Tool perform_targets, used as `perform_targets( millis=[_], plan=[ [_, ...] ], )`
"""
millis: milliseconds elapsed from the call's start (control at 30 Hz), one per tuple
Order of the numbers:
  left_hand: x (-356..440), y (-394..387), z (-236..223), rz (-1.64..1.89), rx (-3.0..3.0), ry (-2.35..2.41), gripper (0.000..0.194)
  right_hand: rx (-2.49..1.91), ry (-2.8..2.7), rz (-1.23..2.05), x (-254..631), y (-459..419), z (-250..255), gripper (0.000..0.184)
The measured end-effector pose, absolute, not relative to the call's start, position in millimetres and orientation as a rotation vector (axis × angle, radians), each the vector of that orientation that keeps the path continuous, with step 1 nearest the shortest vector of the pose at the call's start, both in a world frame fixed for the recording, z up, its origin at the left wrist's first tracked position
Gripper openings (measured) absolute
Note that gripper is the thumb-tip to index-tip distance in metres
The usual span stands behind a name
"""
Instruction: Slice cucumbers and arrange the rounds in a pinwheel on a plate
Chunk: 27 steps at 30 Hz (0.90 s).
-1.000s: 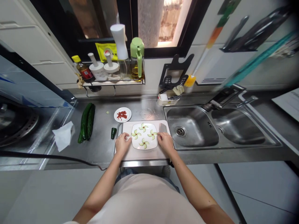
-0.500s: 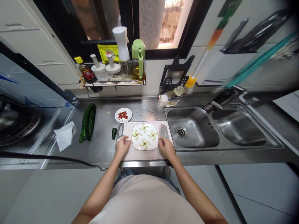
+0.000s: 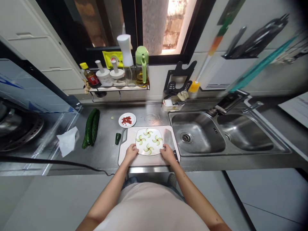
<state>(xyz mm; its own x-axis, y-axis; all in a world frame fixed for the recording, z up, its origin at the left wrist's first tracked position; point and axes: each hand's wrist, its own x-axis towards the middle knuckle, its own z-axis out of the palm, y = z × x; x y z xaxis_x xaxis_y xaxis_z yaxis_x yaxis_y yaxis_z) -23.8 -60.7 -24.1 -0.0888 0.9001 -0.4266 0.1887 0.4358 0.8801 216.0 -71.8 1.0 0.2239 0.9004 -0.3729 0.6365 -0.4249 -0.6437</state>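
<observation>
White plate (image 3: 149,140) lies between left hand (image 3: 131,152) and right hand (image 3: 168,153), touching both.

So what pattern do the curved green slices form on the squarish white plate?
Four pale green pinwheels with darker edges, best seen in the head view.

Your white, rounded-square plate (image 3: 149,140) with a thin dark rim lies on the pale rectangular cutting board (image 3: 130,136) before you. It bears four pinwheels of curved, green-edged pale slices (image 3: 157,140), each with a small reddish centre, spaced apart, one towards each side.
</observation>
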Motion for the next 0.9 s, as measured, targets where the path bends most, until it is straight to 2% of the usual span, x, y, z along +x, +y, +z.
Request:
perform_targets(
  millis=[233,500,700,800,900],
  plan=[
    [-20.6,-65.0,-4.6,0.944,0.776,1.409,0.033,-2.082,-1.372,1.068,215.1,-67.2,6.9,0.028],
    [-28.3,-79.4,44.5,0.968,0.790,1.280,0.053,-1.667,-1.054,1.297,218.1,-81.7,45.3,0.029],
    [-25.3,-88.9,62.0,1.020,0.791,1.263,0.060,-1.453,-0.746,1.519,214.3,-92.1,70.1,0.038],
    [-15.9,-96.2,62.3,1.048,0.775,1.202,0.059,-1.309,-0.566,1.675,208.2,-99.2,72.4,0.044],
    [-3.9,-104.8,59.0,1.022,0.792,1.150,0.059,-1.246,-0.378,1.696,204.9,-106.0,67.8,0.048]
  ],
)
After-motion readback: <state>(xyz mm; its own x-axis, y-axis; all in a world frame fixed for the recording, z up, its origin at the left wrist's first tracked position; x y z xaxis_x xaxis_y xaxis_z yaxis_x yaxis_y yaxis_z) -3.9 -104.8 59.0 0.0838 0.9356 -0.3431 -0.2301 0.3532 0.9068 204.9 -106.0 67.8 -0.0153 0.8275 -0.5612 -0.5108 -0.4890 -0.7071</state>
